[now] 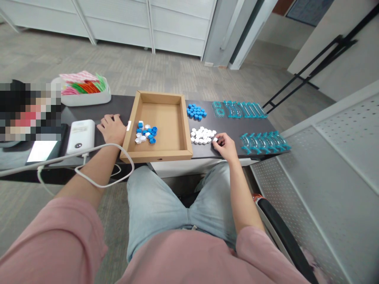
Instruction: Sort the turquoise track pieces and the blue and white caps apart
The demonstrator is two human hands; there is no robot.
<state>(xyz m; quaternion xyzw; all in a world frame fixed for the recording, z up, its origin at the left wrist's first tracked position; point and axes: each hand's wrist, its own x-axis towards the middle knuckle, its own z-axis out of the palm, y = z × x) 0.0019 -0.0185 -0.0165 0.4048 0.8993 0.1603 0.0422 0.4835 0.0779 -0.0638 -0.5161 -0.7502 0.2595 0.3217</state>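
Observation:
A shallow cardboard tray (160, 152) sits mid-table with several blue and white hexagonal pieces (146, 132) gathered in its left part. To its right lie a cluster of white hexagonal pieces (202, 135) and, farther back, a cluster of blue ones (196, 111). My right hand (225, 146) rests at the right edge of the white cluster, its fingers pinched on one white piece (215, 139). My left hand (111, 128) lies palm down on the table just left of the tray, fingers curled loosely, holding nothing that I can see.
Two rows of teal curved plastic parts (263, 142) lie at the table's right end. A white power bank (80, 136) with a cable, a phone and a white bin of coloured packets (84, 88) sit at left. A perforated white panel stands to the right.

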